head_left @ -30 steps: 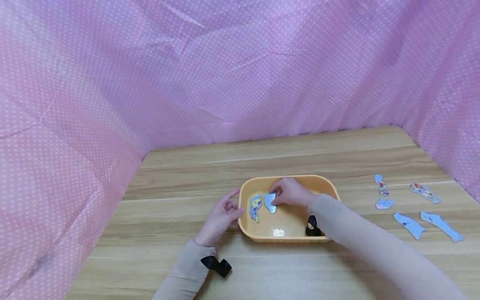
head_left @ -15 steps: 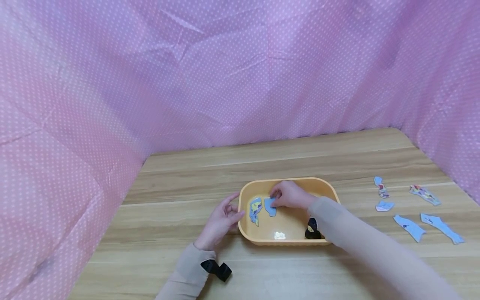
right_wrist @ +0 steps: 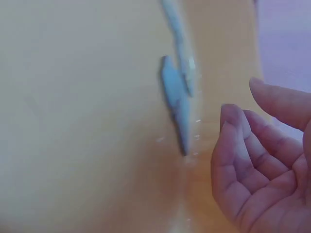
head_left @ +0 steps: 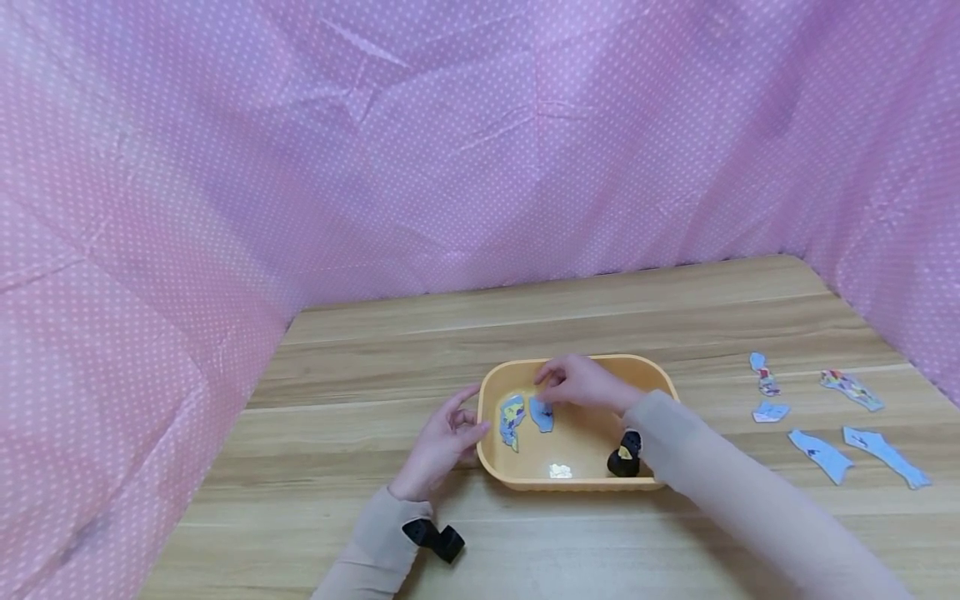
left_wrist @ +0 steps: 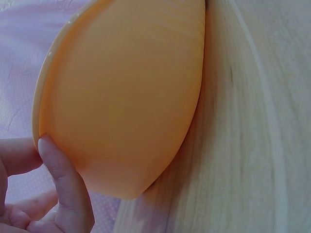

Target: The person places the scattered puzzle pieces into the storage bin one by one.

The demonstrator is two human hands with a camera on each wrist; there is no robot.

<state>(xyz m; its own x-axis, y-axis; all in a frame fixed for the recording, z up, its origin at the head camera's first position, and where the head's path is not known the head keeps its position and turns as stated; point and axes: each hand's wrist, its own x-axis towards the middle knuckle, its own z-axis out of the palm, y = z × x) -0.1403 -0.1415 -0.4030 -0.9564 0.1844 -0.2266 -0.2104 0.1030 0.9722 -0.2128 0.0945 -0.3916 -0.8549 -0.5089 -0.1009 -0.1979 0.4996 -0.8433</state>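
Observation:
An orange plastic basin [head_left: 585, 446] stands on the wooden table. Two flat puzzle pieces lie inside at its left end: a blue and yellow patterned piece [head_left: 512, 422] and a mostly blue piece [head_left: 542, 417]. The left hand [head_left: 441, 443] pinches the basin's left rim; its thumb and a finger meet at the edge in the left wrist view. Just above the blue piece hovers the right hand [head_left: 588, 385], thumb and fingers apart. In the right wrist view nothing is between the fingers, and a gap separates them from the blue piece [right_wrist: 176, 99].
Several more puzzle pieces lie at the table's right, among them a patterned piece [head_left: 852, 389] and a long blue piece [head_left: 885, 456]. Pink dotted cloth [head_left: 480, 150] hangs behind and at the sides. Both wrists wear black devices, one being the left wrist device [head_left: 435, 539].
The right hand has let go of the blue puzzle piece and lifted slightly off it; the piece now lies flat on the basin floor. The left hand keeps its grip on the rim.

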